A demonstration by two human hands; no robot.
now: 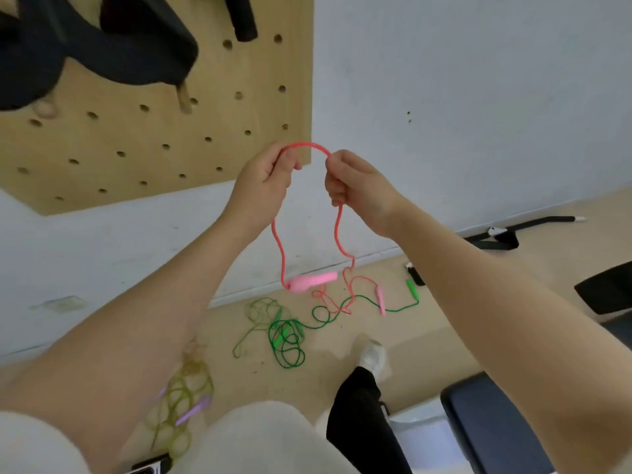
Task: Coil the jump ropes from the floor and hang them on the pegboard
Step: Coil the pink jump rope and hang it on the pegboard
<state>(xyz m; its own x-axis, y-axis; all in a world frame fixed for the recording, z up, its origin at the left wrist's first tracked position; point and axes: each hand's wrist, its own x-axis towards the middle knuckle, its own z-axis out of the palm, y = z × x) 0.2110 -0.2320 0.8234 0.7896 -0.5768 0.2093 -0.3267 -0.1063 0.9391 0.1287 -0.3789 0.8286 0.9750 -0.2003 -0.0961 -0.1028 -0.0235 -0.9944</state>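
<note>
Pink jump rope (305,147): arched between your left hand (266,176) and right hand (352,181), both fists closed round cord, before pegboard (136,148) corner. Pink handle (313,281) dangles; rest trails onto floor (342,336) beside green rope (289,340).

Held rope (306,147): coral pink cord; handle (313,281) paler pink.
Floor rope, 6 o'clock of it (289,343): bright green, with lighter green handle.
Floor rope at 7 o'clock (178,405): olive-yellow cord, lilac handles.
Pegboard (143,145): tan wood, regular grid of dark holes.
Wall (478,80): plain white.
Floor (427,336): beige.
Hung items at 11 o'clock (102,46): black.
</note>
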